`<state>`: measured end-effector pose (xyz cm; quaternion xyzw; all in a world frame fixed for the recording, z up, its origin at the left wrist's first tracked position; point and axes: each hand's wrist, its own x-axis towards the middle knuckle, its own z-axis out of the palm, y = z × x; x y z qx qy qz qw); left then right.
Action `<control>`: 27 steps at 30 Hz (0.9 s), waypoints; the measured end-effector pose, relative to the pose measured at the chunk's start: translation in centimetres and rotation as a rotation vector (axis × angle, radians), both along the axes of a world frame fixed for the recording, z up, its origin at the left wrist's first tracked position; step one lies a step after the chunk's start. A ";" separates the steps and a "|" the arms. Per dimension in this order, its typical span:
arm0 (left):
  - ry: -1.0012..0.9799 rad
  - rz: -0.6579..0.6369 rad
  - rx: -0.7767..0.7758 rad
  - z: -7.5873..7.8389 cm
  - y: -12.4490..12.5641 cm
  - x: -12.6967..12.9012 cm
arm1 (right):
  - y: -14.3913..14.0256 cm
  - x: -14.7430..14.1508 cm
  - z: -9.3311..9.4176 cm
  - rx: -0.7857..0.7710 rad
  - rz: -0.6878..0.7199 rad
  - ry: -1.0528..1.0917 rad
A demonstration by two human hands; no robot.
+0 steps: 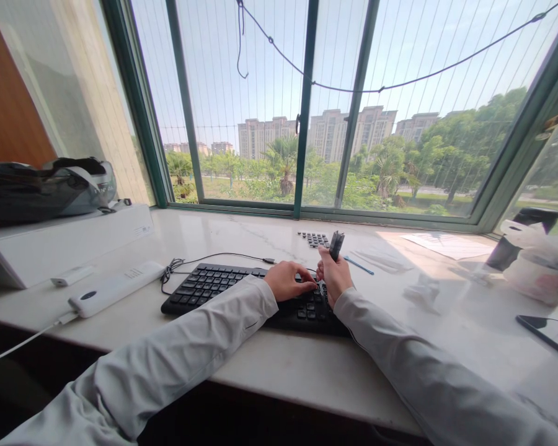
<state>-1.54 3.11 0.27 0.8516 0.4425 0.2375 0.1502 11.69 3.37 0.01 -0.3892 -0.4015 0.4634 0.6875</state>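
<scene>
A black keyboard point(214, 286) lies on the white marble-like sill, its right end under both my hands. My right hand point(335, 275) is closed around a dark-handled tool point(336, 245), the handle sticking up above the fist. Beneath the fist a thin metallic part points down at the keys; its exact kind is unclear. My left hand point(289, 280) rests over the right half of the keyboard, thumb and fingertips brought together close to the tool's lower end. Whatever those fingertips hold, if anything, is hidden. Loose black keycaps point(315, 239) stand in rows behind the hands.
A blue stick-like tool point(359, 266) lies beside clear plastic wrapping point(384, 260). To the left are a white power strip point(118, 290), a cable point(170, 272) and a white box point(74, 238). Rightward are a paper sheet point(446, 245), a plastic bag point(542, 272) and a phone point(551, 332).
</scene>
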 end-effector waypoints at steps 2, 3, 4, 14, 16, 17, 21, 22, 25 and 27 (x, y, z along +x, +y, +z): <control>0.017 0.006 0.008 0.0 0.0 0.0 | -0.1 -0.1 0.0 -0.017 -0.017 0.008; 0.027 0.009 0.012 0.0 0.1 0.0 | -0.1 -0.1 0.1 -0.017 -0.018 0.009; 0.035 0.010 0.014 0.0 0.1 0.1 | -0.1 -0.1 0.1 -0.015 -0.019 0.014; 0.034 0.015 0.009 -0.1 0.0 0.1 | -0.3 -0.3 0.0 0.020 0.017 0.076; 0.035 0.005 0.003 0.1 -0.2 0.1 | -0.3 -0.4 0.0 0.015 0.005 0.055; 0.035 -0.001 -0.001 0.2 -0.3 0.1 | -0.4 -0.4 0.1 0.007 0.005 0.056; 0.031 -0.022 -0.030 0.4 -0.5 0.0 | -1.1 -0.5 0.4 0.000 0.051 0.085; 0.025 -0.024 -0.039 0.4 -0.5 0.0 | -1.3 -0.5 0.5 0.011 0.066 0.083; 0.006 -0.029 -0.055 0.4 -0.5 -0.1 | -1.7 -0.7 0.6 0.043 0.087 0.080; 0.004 -0.021 -0.060 0.3 -0.4 -0.1 | -1.8 -0.8 0.6 0.043 0.078 0.083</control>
